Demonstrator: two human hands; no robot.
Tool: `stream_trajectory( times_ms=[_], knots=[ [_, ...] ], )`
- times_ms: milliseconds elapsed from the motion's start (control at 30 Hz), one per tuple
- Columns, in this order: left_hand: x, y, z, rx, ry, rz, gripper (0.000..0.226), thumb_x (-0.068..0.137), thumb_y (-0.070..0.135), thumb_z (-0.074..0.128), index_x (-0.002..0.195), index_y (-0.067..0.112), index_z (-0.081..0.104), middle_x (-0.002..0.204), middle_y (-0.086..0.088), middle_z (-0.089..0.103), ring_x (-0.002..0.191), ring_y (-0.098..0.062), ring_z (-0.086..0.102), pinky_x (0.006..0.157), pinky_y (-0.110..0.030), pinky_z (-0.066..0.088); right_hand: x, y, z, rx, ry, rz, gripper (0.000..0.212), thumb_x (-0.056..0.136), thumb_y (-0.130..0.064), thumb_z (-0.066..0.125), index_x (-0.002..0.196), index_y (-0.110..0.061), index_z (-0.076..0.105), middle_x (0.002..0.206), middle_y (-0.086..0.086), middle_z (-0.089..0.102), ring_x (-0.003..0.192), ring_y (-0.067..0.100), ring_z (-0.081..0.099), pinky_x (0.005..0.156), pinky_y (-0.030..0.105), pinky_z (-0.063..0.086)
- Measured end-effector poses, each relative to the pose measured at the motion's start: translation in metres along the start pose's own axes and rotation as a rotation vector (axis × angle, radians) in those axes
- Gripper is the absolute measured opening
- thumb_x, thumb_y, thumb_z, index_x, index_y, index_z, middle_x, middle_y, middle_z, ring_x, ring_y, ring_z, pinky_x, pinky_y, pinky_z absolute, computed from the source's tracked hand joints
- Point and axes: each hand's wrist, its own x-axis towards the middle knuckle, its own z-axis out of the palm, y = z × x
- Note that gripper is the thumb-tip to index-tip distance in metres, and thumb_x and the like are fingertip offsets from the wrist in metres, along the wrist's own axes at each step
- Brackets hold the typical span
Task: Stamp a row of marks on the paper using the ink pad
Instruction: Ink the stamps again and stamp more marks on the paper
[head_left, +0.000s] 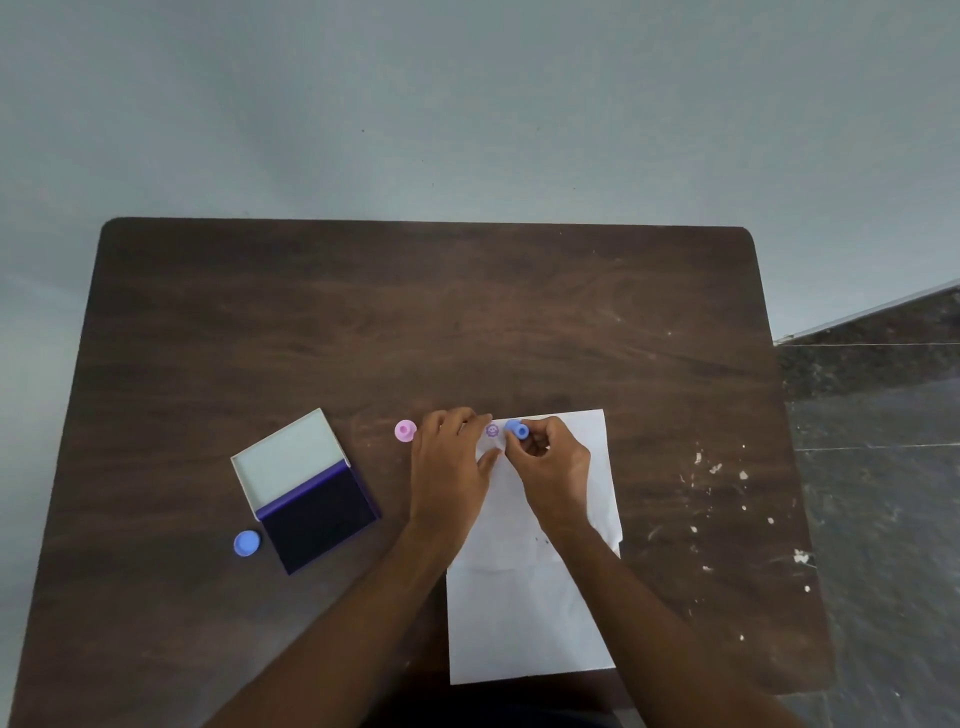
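A white sheet of paper (530, 613) lies on the dark wooden table (415, 322). One purple stamped mark (492, 430) shows near the paper's far left corner. My right hand (550, 467) pinches a small blue stamp (518, 430) just right of that mark, at the paper's far edge. My left hand (449, 467) lies flat, fingers spread, pressing on the paper's left edge. The open ink pad (319, 519), dark purple with its white lid (288, 457) folded back, sits to the left.
A pink stamp (404, 431) stands on the table just left of my left hand. A blue cap (246, 543) lies beside the ink pad's near left corner. White paint specks mark the table's right side; the floor drops away beyond the right edge.
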Motion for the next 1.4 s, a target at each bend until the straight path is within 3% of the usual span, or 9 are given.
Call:
stream_trajectory(
  times_ms=[800,1033,1167,1400],
  knots=[
    [0.001,0.006,-0.001,0.037,-0.023,-0.032,0.035,0.084,0.033,0.071,0.115,0.019,0.068,0.120,-0.003,0.067,0.112,-0.024,0.058,0.102,-0.034,0.041,0.006,0.001,0.007,-0.083,-0.081,0.059,0.019,0.085,-0.042,0.067,0.094,-0.028,0.059,0.092,-0.011,0.062,0.069,0.009,0.056,0.064,0.005,0.039],
    [0.002,0.008,-0.003,0.049,-0.012,-0.039,0.032,0.082,0.033,0.073,0.111,0.019,0.070,0.117,-0.002,0.068,0.108,-0.024,0.058,0.099,-0.034,0.044,0.008,0.001,0.010,-0.098,-0.100,0.086,0.025,0.086,-0.041,0.067,0.100,-0.021,0.064,0.099,-0.001,0.069,0.076,0.016,0.060,0.073,0.016,0.048],
    [0.003,0.007,-0.002,0.052,0.015,-0.023,0.030,0.078,0.032,0.077,0.105,0.019,0.073,0.108,-0.002,0.070,0.101,-0.022,0.060,0.091,-0.031,0.048,0.010,-0.004,0.009,-0.122,-0.107,0.086,0.020,0.085,-0.040,0.069,0.090,-0.022,0.060,0.089,-0.006,0.064,0.065,0.009,0.055,0.060,0.003,0.037],
    [0.006,0.008,-0.001,0.037,0.027,-0.042,0.030,0.075,0.032,0.079,0.100,0.017,0.075,0.105,-0.003,0.072,0.097,-0.023,0.061,0.088,-0.033,0.050,0.011,-0.010,0.007,-0.132,-0.121,0.093,0.020,0.084,-0.040,0.070,0.085,-0.025,0.055,0.084,-0.010,0.060,0.062,0.007,0.053,0.056,0.003,0.033]
  ],
)
